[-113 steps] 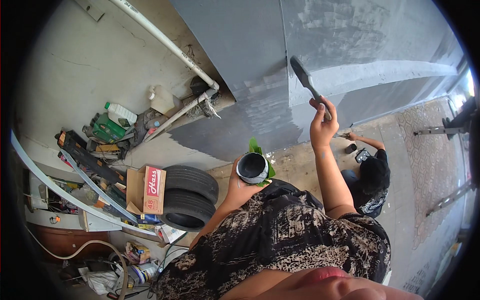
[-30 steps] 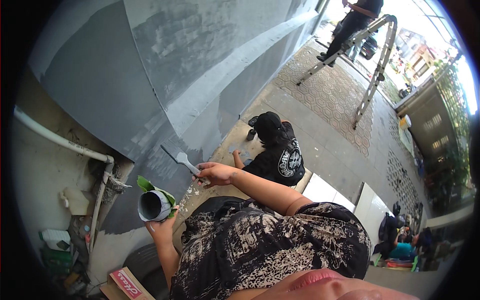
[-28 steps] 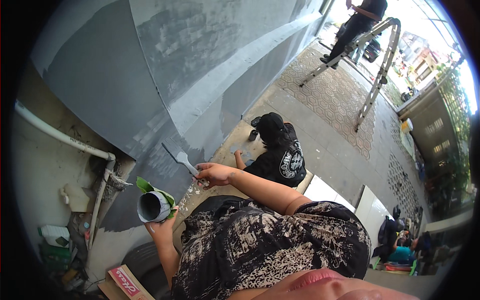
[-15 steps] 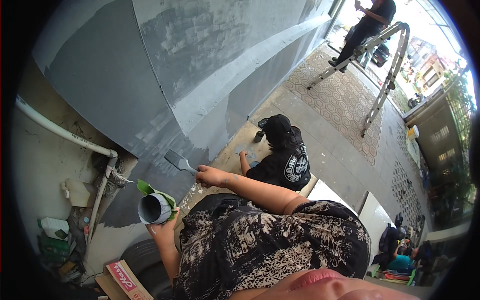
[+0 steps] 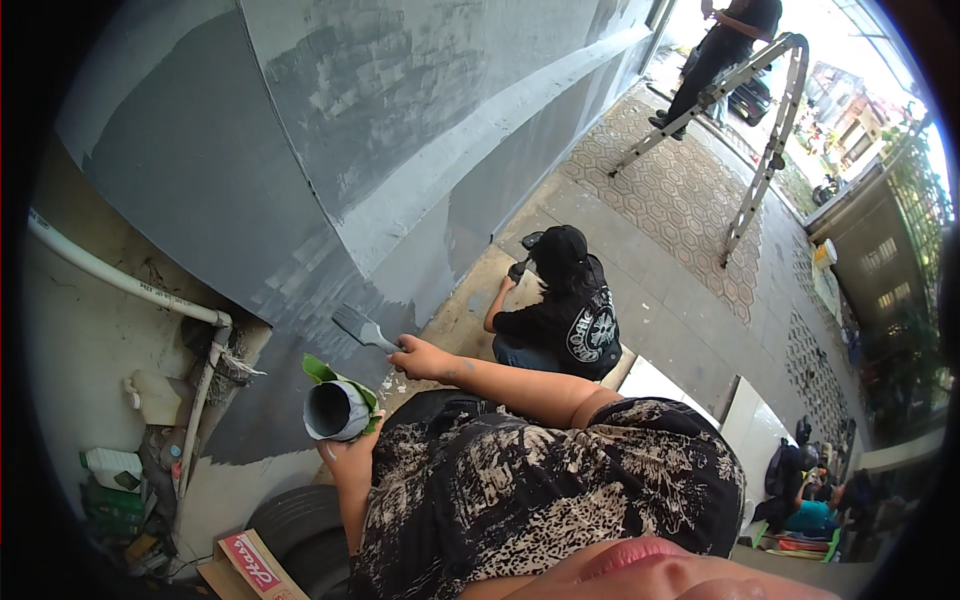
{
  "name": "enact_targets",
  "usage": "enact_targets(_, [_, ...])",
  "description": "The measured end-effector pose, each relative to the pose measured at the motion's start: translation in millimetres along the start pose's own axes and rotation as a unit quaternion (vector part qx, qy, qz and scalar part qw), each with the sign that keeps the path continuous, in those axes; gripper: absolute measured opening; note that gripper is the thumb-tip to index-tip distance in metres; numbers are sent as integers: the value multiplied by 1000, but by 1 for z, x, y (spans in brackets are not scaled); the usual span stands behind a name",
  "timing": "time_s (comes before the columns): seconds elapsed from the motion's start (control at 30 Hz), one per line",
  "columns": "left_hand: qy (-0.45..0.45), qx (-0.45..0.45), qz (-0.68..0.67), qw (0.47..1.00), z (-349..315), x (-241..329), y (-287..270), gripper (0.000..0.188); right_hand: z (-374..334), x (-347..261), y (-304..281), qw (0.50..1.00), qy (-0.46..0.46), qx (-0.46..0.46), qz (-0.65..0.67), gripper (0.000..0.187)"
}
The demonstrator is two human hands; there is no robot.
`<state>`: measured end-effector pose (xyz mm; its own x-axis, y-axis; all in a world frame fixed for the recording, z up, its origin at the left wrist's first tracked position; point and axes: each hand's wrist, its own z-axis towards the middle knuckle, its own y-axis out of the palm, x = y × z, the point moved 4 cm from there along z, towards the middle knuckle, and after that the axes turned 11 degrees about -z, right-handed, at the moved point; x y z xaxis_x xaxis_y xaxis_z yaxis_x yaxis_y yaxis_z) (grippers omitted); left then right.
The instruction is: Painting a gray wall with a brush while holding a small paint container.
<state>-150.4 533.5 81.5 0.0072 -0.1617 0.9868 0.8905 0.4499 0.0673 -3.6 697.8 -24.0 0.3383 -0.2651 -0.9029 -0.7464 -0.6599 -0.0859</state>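
Note:
My right hand (image 5: 418, 358) is closed around the handle of a flat paintbrush (image 5: 357, 326), its grey-coated bristles over the lower part of the painted wall (image 5: 400, 120). Whether the bristles touch the wall I cannot tell. Lower left, my left hand (image 5: 352, 452) grips a paint cup (image 5: 335, 411) from below, its open mouth facing up. The cup's inside is grey and dark, and a green leaf-like wrapping shows around its side. Patchy grey strokes in lighter and darker shades cover the wall.
A crouching person in black (image 5: 575, 300) works beside the wall ahead. Farther off, someone stands by a folding ladder (image 5: 765, 160). On the left run white pipes (image 5: 130, 275) above clutter; a tyre (image 5: 300, 530) and a cardboard box (image 5: 250, 570) lie below.
The paint cup in my left hand has shifted right, nearer my body. My right hand and paintbrush have moved slightly down and right. The crouching person's arm has moved up toward the wall.

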Motion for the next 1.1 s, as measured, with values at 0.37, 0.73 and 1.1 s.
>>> enact_targets(0.37, [-25, 9, -1, 1000, -30, -13, -6, 85, 1, 14, 26, 995, 16, 53, -83, 42])
enact_targets(0.73, [36, -1, -30, 999, -56, -16, -63, 100, 29, -31, 59, 916, -220, 305, -140, 32])
enact_targets(1.1, [21, 64, -24, 997, -81, 5, -89, 97, 80, -28, 83, 890, -200, 363, -189, 30])
